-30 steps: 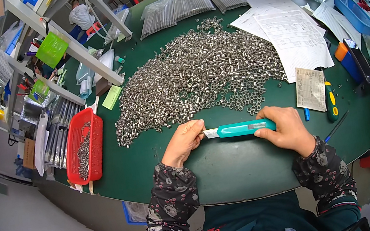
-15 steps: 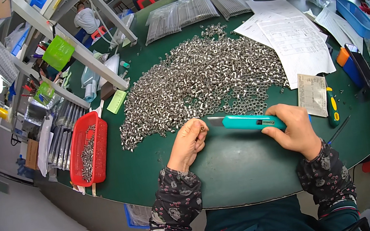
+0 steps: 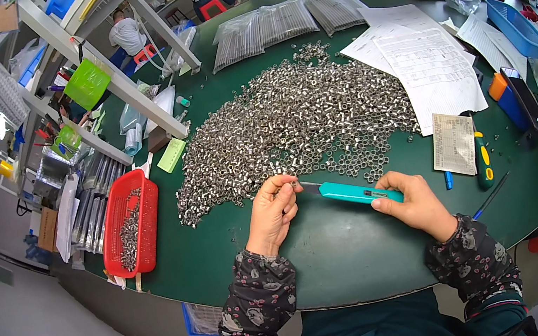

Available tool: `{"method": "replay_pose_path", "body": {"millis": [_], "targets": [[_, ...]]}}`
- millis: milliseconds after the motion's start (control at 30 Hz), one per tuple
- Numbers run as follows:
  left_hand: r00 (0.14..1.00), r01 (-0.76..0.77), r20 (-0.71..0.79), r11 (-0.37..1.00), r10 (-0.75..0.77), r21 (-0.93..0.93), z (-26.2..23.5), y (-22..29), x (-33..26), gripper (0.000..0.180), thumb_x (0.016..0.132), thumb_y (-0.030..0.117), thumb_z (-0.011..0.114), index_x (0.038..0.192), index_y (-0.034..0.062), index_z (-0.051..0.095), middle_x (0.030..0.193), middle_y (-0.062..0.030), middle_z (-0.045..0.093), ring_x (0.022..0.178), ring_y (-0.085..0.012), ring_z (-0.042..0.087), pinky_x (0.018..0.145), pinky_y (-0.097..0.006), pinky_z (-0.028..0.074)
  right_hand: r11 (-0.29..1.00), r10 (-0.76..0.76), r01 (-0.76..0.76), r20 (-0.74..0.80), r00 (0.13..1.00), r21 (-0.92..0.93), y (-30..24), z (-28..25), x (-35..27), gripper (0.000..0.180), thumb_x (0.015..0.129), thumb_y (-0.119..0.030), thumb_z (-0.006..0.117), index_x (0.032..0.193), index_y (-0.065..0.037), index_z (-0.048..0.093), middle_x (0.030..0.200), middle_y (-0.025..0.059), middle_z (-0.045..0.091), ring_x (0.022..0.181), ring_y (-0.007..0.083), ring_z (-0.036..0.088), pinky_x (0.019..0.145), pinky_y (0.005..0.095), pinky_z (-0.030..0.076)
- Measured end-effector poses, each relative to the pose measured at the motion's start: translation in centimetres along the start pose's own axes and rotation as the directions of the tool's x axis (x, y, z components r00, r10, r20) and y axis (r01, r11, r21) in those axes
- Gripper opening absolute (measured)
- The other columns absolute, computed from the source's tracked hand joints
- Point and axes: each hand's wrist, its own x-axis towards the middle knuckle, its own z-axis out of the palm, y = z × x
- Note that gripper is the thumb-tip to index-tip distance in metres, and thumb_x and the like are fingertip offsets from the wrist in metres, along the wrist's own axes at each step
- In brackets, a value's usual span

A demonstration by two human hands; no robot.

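Observation:
In front of the pile, my left hand (image 3: 270, 219) pinches a small metal ring (image 3: 295, 183) between thumb and fingertips. My right hand (image 3: 419, 205) grips a teal utility knife (image 3: 350, 192) by its rear end. The extended blade (image 3: 311, 189) points left, its tip at the ring; whether it enters the hole or only touches the edge I cannot tell. Just beyond both hands, a wide pile of small silver metal rings (image 3: 289, 118) spreads over the green table (image 3: 354, 253). More small metal pieces lie in a red plastic basket (image 3: 155, 219) on the left.
Bagged metal rods (image 3: 287, 20) lie at the back. Papers (image 3: 434, 69) cover the right of the pile. A card (image 3: 454, 144), a green-yellow handled tool (image 3: 483, 160), a pen (image 3: 490, 195) and a phone (image 3: 524, 98) sit at right. A white frame (image 3: 120, 86) rises at left.
The knife has moved left and tilted, bringing its blade from a short gap away to the ring. My right hand has shifted left and slightly down, uncovering a blue object near the card.

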Motion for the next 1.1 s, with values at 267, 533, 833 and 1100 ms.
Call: {"method": "replay_pose_path", "body": {"millis": [267, 533, 833, 1100], "targets": [[0.996, -0.012, 0.088, 0.999, 0.015, -0.031, 0.5, -0.3, -0.2, 0.012, 0.086, 0.008, 0.05, 0.097, 0.0049, 0.049, 0.082, -0.0035, 0.051, 0.049, -0.0029, 0.03, 0.038, -0.015, 0.024, 0.985, 0.11, -0.125, 0.129, 0.986, 0.119, 0.2, 0.3, -0.3, 0.031, 0.074, -0.03, 0.063, 0.082, 0.0, 0.059, 0.064, 0.0111, 0.057, 0.058, 0.0168, 0.053, 0.055, 0.0299, 0.041], [0.994, -0.033, 0.101, 0.998, 0.038, -0.051, 0.6, -0.4, -0.4, 0.01, 0.085, 0.006, 0.049, 0.095, 0.0037, 0.048, 0.084, -0.0049, 0.051, 0.048, -0.0026, 0.029, 0.038, -0.015, 0.023, 0.942, 0.183, -0.244, 0.259, 0.948, 0.229, 0.7, 0.1, -0.2, 0.033, 0.075, -0.032, 0.062, 0.084, -0.001, 0.06, 0.066, 0.0098, 0.058, 0.061, 0.015, 0.052, 0.056, 0.0298, 0.041], [0.997, 0.05, 0.065, 0.995, -0.044, -0.087, 0.5, -0.3, -0.4, 0.011, 0.085, 0.007, 0.05, 0.095, 0.0012, 0.051, 0.069, -0.0012, 0.05, 0.045, -0.0014, 0.029, 0.038, -0.015, 0.022, 0.996, 0.042, -0.04, 0.028, 0.999, -0.081, -0.4, 0.0, -0.3, 0.026, 0.071, -0.025, 0.065, 0.078, -0.001, 0.059, 0.063, 0.0142, 0.056, 0.057, 0.0215, 0.054, 0.052, 0.0314, 0.041], [0.985, 0.158, 0.081, 0.981, -0.15, -0.116, 0.1, 0.1, -0.4, 0.012, 0.086, 0.008, 0.05, 0.096, 0.0009, 0.052, 0.07, -0.0023, 0.051, 0.045, -0.0013, 0.029, 0.037, -0.014, 0.022, 0.947, -0.171, 0.147, -0.062, 0.983, -0.286, -0.8, -0.3, -0.3, 0.026, 0.067, -0.023, 0.067, 0.08, -0.002, 0.058, 0.07, 0.0138, 0.057, 0.062, 0.0301, 0.056, 0.054, 0.0353, 0.042]]}}
